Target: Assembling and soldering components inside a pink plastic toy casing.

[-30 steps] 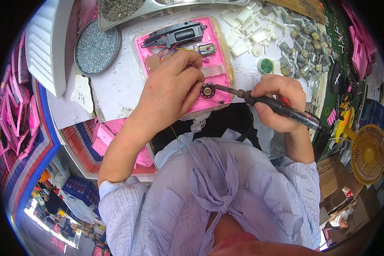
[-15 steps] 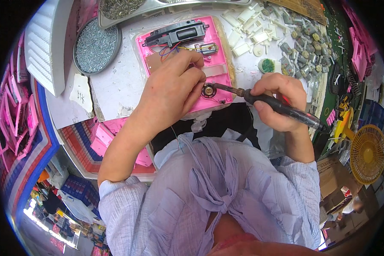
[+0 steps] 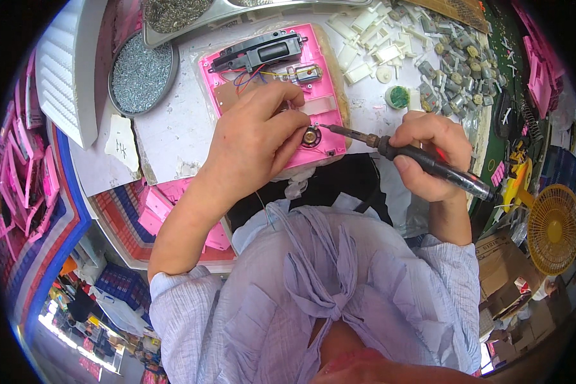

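A pink plastic housing lies in front of me on a padded, plastic-wrapped base. It carries a black mechanism, a small motor with thin coloured wires, and a round speaker. My right hand grips a soldering iron by its dark handle, its tip pointing left just above the speaker's edge. Over the housing's left part is my left hand, thumb and fingers pinched together beside the speaker. Whatever it holds is hidden; a thin wire shows below the wrist.
A round dish of small screws stands at the left beside a white foam piece. White plastic parts and many small motors are heaped at the right, near a green-topped small pot. A yellow fan stands far right.
My right hand and the soldering iron have shifted slightly right, the tip drawing back a little from the speaker. My left hand stays pinched in nearly the same place.
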Demonstrator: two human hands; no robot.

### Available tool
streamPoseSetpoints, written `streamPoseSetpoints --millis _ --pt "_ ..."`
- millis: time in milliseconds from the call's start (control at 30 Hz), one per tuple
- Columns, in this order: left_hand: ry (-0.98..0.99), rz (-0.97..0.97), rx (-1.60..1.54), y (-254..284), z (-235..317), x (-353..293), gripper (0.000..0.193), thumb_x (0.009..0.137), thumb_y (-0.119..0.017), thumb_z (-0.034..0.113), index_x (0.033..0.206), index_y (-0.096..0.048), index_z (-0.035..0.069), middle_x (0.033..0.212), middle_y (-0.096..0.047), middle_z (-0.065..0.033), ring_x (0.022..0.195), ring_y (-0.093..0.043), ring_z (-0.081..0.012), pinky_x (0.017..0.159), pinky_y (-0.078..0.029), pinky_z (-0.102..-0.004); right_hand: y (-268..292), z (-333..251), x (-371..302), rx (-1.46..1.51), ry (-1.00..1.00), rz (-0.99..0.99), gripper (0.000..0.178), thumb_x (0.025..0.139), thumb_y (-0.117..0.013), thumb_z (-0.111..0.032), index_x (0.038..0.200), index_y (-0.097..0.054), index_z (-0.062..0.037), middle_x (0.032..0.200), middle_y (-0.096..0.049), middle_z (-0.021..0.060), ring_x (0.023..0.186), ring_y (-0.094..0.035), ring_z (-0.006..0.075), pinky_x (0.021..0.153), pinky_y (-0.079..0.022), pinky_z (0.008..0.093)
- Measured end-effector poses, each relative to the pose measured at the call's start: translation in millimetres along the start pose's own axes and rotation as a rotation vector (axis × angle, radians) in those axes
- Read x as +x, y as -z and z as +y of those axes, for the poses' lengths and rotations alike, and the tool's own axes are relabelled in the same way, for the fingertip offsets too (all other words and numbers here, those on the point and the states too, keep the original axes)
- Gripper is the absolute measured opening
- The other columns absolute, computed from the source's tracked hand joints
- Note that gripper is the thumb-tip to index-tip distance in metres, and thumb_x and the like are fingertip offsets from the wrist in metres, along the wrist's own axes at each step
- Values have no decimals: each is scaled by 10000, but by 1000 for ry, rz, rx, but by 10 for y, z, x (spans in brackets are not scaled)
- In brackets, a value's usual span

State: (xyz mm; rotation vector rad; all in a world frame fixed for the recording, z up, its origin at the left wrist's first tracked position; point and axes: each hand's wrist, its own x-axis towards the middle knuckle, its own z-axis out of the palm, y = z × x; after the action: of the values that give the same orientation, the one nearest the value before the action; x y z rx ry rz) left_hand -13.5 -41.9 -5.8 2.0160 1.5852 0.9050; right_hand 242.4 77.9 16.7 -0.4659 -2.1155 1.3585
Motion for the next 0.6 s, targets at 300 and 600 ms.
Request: streamPoseSetpoints --millis 300,600 --pt "-2 -32 87 3 43 0 248 714 -798 9 937 -704 58 1081 -651 -81 871 -673 -247 726 -556 -357 -41 41 18 -61 -11 -62 240 705 -754 -80 938 -700 -66 586 -517 -1 473 -476 131 485 -355 280" --pt "-25 -30 150 -30 44 -3 138 791 -750 125 884 -679 51 1114 -647 -52 947 -660 -239 745 -557 -365 24 -4 29 -130 -126 -178 237 744 -737 -87 933 -668 37 763 -655 99 551 -550 161 547 -435 294"
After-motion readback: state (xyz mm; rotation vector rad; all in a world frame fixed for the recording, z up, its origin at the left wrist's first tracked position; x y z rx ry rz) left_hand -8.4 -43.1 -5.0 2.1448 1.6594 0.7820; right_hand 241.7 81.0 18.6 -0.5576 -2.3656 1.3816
